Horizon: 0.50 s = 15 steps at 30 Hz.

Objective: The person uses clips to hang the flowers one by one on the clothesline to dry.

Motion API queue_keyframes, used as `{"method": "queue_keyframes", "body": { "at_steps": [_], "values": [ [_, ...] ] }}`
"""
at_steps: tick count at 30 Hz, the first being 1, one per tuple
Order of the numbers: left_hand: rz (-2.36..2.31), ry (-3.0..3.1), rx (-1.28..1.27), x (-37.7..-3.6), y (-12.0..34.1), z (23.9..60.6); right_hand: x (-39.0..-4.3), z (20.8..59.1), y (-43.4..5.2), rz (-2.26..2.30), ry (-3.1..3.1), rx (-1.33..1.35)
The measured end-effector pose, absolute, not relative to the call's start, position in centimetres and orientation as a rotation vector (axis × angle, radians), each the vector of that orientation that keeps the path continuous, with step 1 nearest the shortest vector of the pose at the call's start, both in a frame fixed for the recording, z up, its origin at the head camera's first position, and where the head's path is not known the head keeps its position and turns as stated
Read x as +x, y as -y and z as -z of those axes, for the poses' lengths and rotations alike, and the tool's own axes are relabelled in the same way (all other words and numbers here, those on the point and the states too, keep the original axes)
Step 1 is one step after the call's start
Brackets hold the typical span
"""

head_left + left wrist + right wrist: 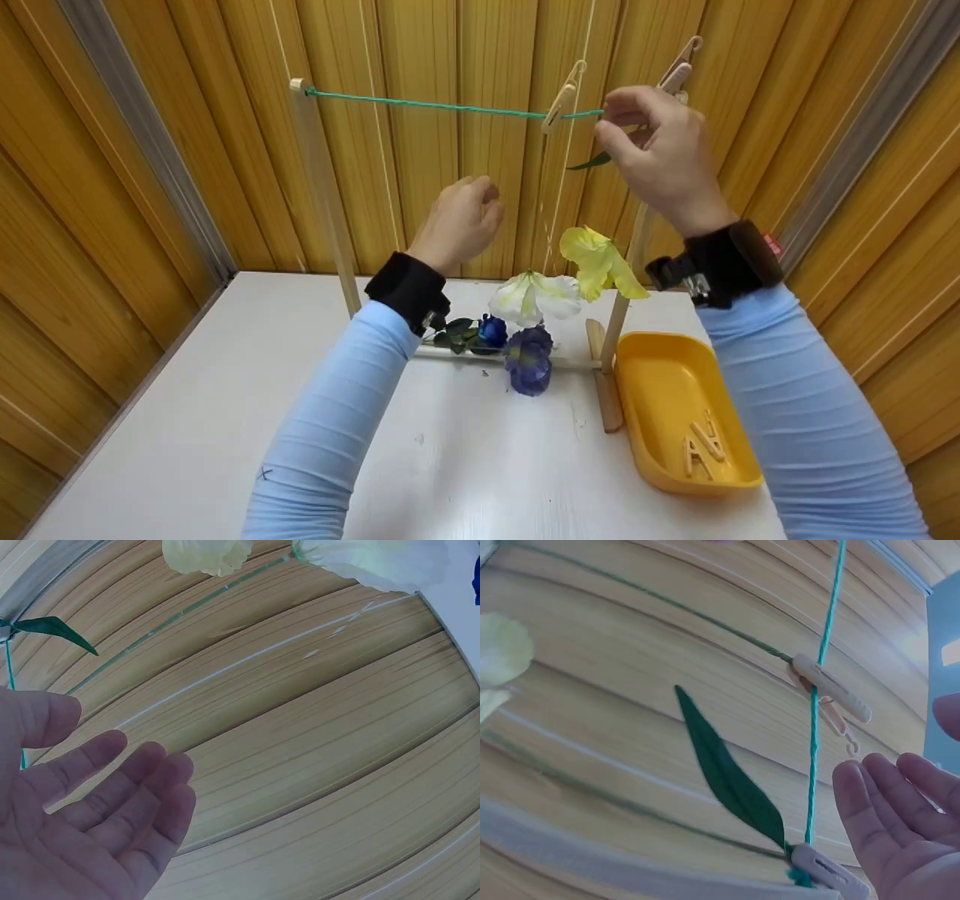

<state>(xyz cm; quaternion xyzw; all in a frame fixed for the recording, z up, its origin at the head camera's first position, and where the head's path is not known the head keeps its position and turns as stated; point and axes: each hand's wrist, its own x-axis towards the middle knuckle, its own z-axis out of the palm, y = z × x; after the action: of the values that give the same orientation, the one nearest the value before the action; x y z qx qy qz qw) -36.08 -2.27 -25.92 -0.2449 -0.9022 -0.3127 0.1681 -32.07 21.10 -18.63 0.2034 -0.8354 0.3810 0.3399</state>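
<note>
Right now my right hand [660, 154] is up at the green cord [435, 105] strung between the two posts of the wooden rack [326, 202]. From the head view it seems curled near a wooden clothespin [679, 71] at the right post, but the wrist view shows the fingers [877, 817] straight and relaxed beside the cord, gripping nothing, so I read it as open. A second clothespin [561, 103] sits on the cord just to the left of that hand. The yellow flower [596, 262] hangs below the hand by its stem, its green leaf [592, 160] just under my fingers; the wrist view shows that leaf rising from a pin on the cord. My left hand [457, 221] hovers lower, in front of the rack, fingers loosely bent and holding nothing. The white flower [536, 296] also hangs by a stem, while two blue flowers [517, 349] lie at the rack's base on the white table [187, 435]. My worry is that the pin has only a thin bite on the stem: a nudge on the cord from either hand could shake the yellow flower loose, or sway the light rack. The yellow tray [667, 390] by the right post holds spare wooden clothespins [701, 448] near its front end.
</note>
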Motion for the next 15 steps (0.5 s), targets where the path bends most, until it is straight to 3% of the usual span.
{"method": "queue_keyframes", "body": {
  "at_steps": [7,15],
  "values": [
    [0.75,2.446,-0.691,-33.9,4.1,27.1,-30.3,23.8,-22.5,-0.77,2.108,0.639],
    [0.654,2.273,-0.641,-31.7,5.6,30.7,-28.0,31.4,-23.1,-0.758,2.127,0.586]
  ]
}}
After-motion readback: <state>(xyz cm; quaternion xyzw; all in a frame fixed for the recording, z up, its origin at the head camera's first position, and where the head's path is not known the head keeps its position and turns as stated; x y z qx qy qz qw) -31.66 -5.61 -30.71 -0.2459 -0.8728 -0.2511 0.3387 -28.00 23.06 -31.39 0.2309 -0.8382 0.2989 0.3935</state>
